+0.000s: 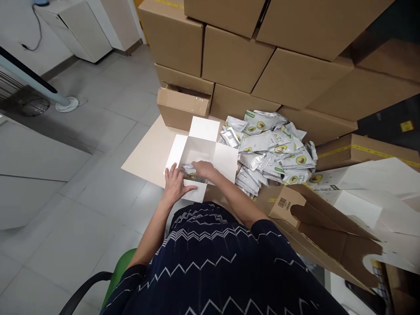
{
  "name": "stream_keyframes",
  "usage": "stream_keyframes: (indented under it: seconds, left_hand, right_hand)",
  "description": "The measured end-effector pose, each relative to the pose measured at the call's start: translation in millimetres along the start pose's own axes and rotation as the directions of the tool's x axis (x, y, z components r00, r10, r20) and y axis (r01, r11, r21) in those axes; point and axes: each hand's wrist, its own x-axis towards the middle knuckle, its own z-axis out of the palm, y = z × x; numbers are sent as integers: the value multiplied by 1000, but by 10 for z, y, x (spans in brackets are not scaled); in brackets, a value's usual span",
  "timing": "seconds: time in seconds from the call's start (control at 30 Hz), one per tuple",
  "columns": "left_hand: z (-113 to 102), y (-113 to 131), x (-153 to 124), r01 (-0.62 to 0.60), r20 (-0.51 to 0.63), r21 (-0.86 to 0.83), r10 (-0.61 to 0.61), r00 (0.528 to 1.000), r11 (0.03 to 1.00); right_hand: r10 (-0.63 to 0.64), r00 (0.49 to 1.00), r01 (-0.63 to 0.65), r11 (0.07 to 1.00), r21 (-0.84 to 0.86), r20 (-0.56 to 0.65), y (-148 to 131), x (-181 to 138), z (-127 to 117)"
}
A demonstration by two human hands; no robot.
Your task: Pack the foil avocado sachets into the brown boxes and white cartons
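An open white box (203, 151) stands on a beige cardboard sheet (151, 151) on the floor, its flaps folded outward. My right hand (204, 168) reaches into it, fingers closed on a silver sachet with avocado print (192, 174) at the box's near edge. My left hand (175, 183) lies on the near flap, fingers spread flat, touching the same sachet's left end. A heap of the same silver avocado sachets (272, 148) lies just right of the box.
Stacked brown cartons (249, 61) form a wall behind; one small opened carton (182, 105) sits behind the white box. Flattened brown and white cardboard (324, 227) lies at my right. Grey tiled floor (98, 131) stretches left, with a pole stand (65, 104).
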Motion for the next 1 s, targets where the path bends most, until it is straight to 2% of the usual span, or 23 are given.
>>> stream_keyframes:
  seconds: [0.2,0.27,0.37,0.47,0.6,0.67,0.7,0.73,0.77,0.8,0.83,0.9,0.93,0.97,1.0]
  left_hand:
    - [-44,37,-13,18,15,-31,-17,1000,999]
    - [-82,67,0,14,45,17,-14,999,1000]
    - [-115,106,34,-85,105,63,79,991,994]
    - [-101,114,66,-170,132,42,164,978,984]
    - [-69,91,88,-181,111,30,177,978,983]
    - [-65,85,95,-186,104,22,182,978,982]
    - [-67,85,99,-186,102,14,184,978,982]
    - [-70,88,103,-186,101,5,185,978,982]
    - [-74,92,108,-186,100,-2,185,978,983]
    - [-79,98,112,-185,98,-6,185,978,983]
    - [-84,104,117,-186,99,-8,186,978,983]
    - [-94,116,124,-191,104,-11,191,976,982]
    - [-98,121,125,-196,108,-13,196,975,981]
    - [-101,125,125,-201,111,-18,202,973,979]
    - [-103,129,125,-206,115,-25,208,971,978]
  right_hand:
    - [-10,990,7,1000,-17,-142,-48,-162,39]
    - [-52,993,54,999,10,-102,-66,-199,21]
    - [-158,987,158,983,88,-11,-81,-215,-20]
    - [-241,971,236,956,175,4,-64,-221,-60]
    - [-328,945,306,881,360,2,82,-282,-178]
    - [-272,959,269,780,565,-81,269,-327,-286]
    - [-182,973,232,707,668,-144,402,-346,-345]
    - [-42,976,191,634,749,-214,562,-361,-401]
    - [135,950,153,581,800,-280,746,-374,-450]
    - [329,882,105,560,822,-337,950,-385,-486]
    - [516,765,34,564,825,-385,1166,-396,-505]
    - [785,438,-192,558,807,-439,1600,-424,-480]
    - [855,274,-317,512,798,-440,1799,-440,-437]
    - [893,150,-417,445,792,-423,1978,-457,-377]
    - [917,60,-485,372,791,-394,2132,-473,-306]
